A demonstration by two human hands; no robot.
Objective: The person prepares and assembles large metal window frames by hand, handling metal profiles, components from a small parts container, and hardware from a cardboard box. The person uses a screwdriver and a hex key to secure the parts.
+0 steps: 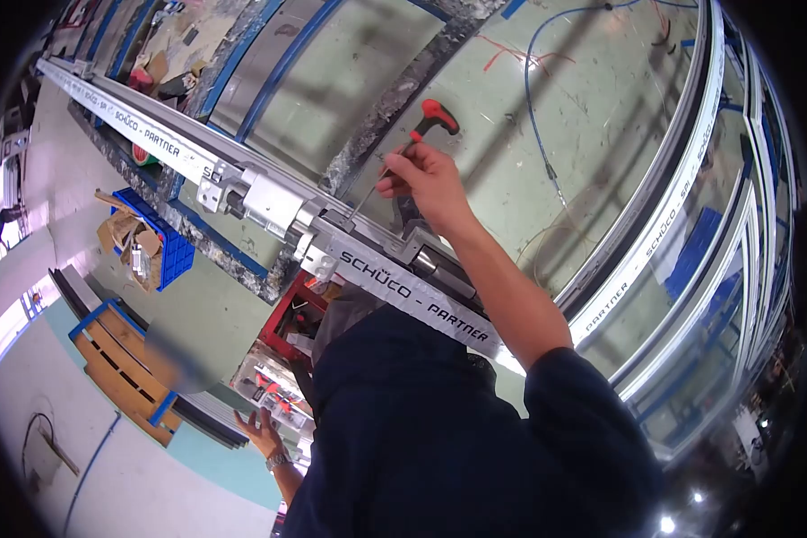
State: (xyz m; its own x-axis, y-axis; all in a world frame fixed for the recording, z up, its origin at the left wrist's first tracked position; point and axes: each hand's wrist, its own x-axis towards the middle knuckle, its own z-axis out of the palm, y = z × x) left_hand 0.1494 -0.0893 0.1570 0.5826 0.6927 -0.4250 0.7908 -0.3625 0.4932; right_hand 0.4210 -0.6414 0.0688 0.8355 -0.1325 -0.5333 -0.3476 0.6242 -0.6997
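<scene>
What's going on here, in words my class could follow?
A person works at a long metal bar lettered along its side. The right hand grips the shaft of a red-and-black T-handled tool that slants down to the bar; whether its tip is seated can't be told. The left hand is held away, fingers spread, with nothing visible in it. A blue crate stands off to the left.

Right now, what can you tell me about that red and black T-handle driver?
The T-handle driver has a red and black grip, seemingly plastic or rubber, across a thin, metallic-looking shaft. It slants, grip uppermost in view, and the right hand pinches the shaft just below the grip. The shaft runs down to the SCHÜCO-labelled profile; whether its tip sits in a fastener is too small to tell.
</scene>
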